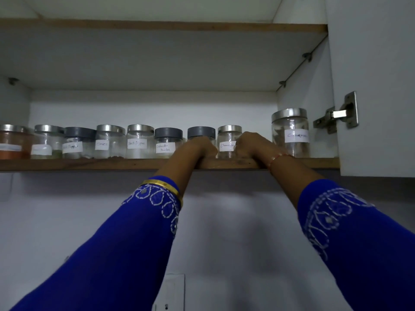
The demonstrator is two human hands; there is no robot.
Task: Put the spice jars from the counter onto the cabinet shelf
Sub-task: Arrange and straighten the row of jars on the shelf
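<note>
9 spice jars stand in a row on the cabinet shelf (89, 164); the worktop is out of view, so what remains is unknowable. The left hand (199, 147) curls round a grey-lidded jar (201, 132), and the right hand (251, 143) grips a steel-lidded jar (229, 140) labelled "Cinnamon". Others read "Cloves", "Black Pepper" and "Coriander Powder". Likely the last placements.
</note>
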